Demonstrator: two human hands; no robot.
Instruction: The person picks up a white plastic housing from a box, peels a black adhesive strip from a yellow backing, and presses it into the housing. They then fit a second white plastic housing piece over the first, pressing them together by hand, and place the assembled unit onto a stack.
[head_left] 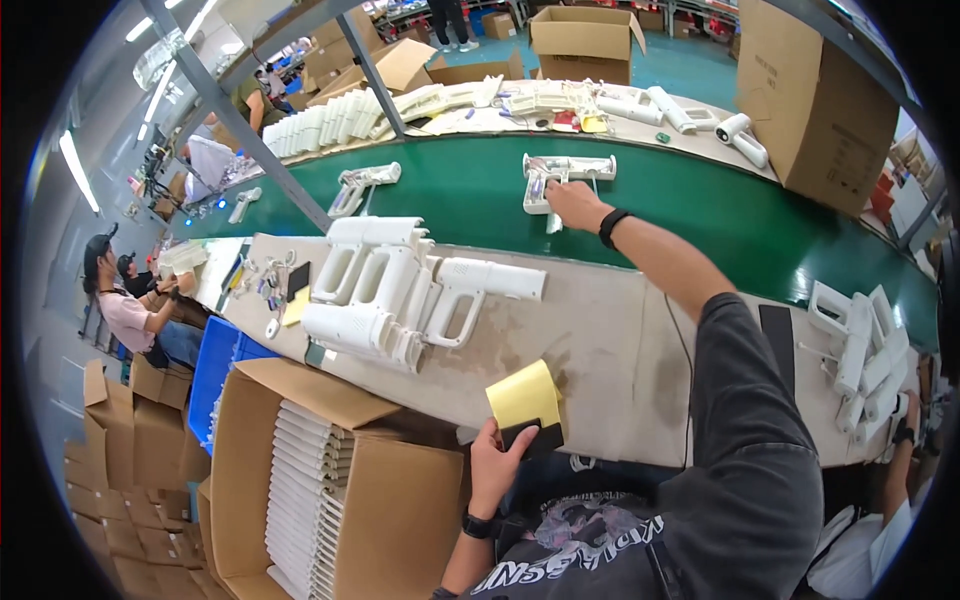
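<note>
My left hand [492, 468], low in the middle by the table's front edge, is closed on a stack of yellow sheets [522, 392] with a black piece [540, 438] under the thumb. Stretched out over the green conveyor belt [460, 185], my right hand [578, 205] has its fingers closed at the handle of an open white gun-shaped housing [570, 168]. Wiring shows inside that housing; the fingertips are partly hidden. On the table to the left lies a pile of closed white gun-shaped housings [375, 285].
An open carton [400, 510] of stacked white shells stands at the lower left, beside a blue bin [212, 375]. More white housings [865, 355] lie at the right. Another open housing [365, 185] sits on the belt. A metal post [250, 130] rises at the left. Co-workers sit left and right.
</note>
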